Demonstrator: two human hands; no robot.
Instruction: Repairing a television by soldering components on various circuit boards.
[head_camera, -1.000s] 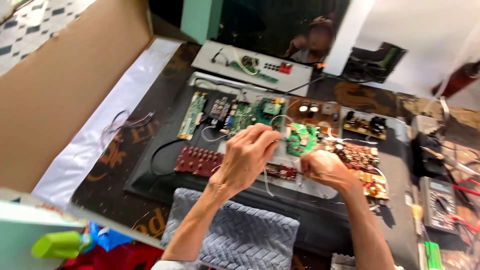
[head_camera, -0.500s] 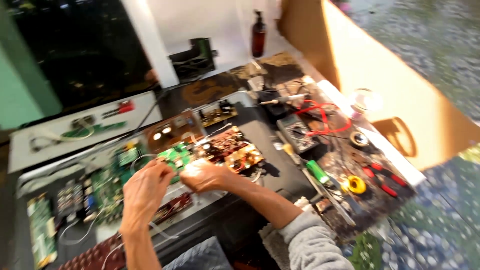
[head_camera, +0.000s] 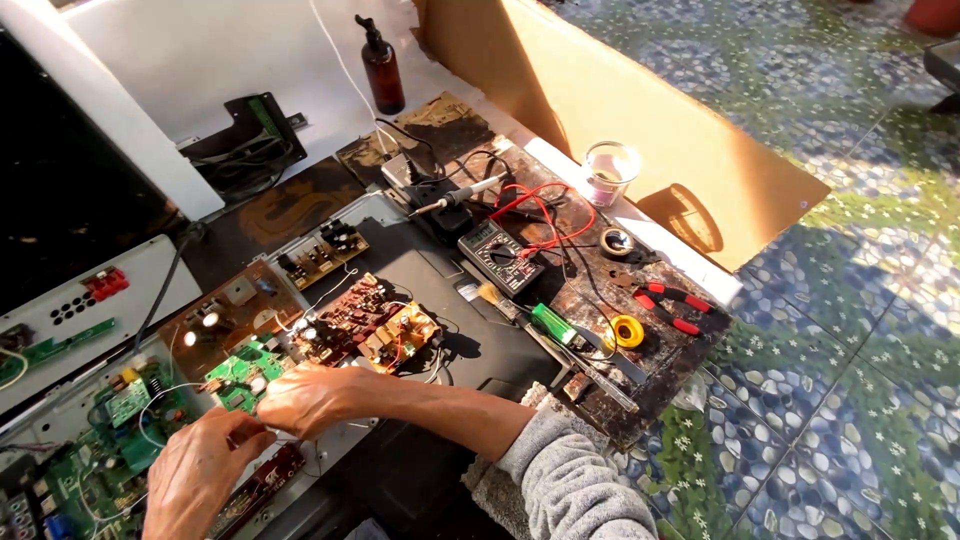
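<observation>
Here, at the near left of the dark counter (head_camera: 300, 215):
- Right hand (head_camera: 305, 398): fingers curled narrow, resting on the small green circuit board (head_camera: 238, 372); whether it grips the board cannot be told.
- Left hand (head_camera: 195, 478): just beside the right hand, fingers bent inward near a thin white wire (head_camera: 160, 395); its grasp cannot be told.
- Brown circuit board with red and yellow components (head_camera: 370, 325): just beyond the right hand.
- Grey multimeter with red leads (head_camera: 500, 255): well beyond the right hand, to its right.
- Green cylindrical tool (head_camera: 553, 325) and yellow solder reel (head_camera: 627, 331): right of the right forearm.
- Red-handled pliers (head_camera: 668, 305): farther right.
- Brown pump bottle (head_camera: 383, 68): far end.
</observation>
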